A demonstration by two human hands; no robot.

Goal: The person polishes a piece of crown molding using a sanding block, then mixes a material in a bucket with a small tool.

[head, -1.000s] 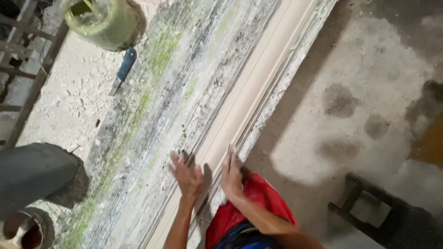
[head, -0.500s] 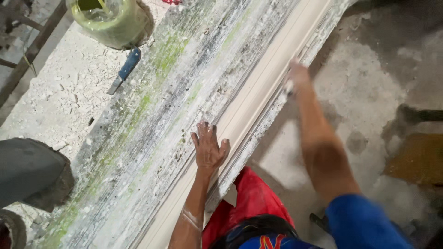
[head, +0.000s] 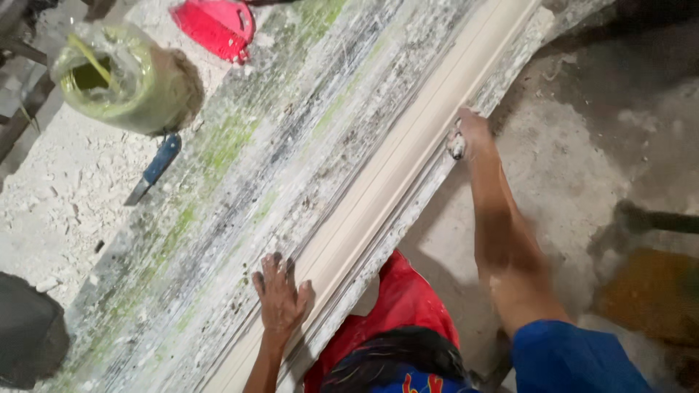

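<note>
A long cream moulded strip (head: 393, 175) lies diagonally on a grimy, green-stained slab table (head: 240, 189). My left hand (head: 280, 298) rests flat on the slab beside the strip's near end, fingers spread and holding nothing. My right arm stretches far up the strip's right side. My right hand (head: 470, 131) is closed at the strip's edge, with a small pale object (head: 457, 148) in its fingers. What that object is cannot be made out.
A green plastic-wrapped bucket (head: 120, 80) stands at the table's far left, with a blue-handled blade (head: 154, 169) below it. A red container (head: 215, 25) sits at the top. A dark bulky shape (head: 29, 335) fills the lower left. Stained concrete floor (head: 582, 167) lies to the right.
My right hand left the strip's near end beside my left hand and reached far up along its right edge. My left hand stayed flat near the strip.
</note>
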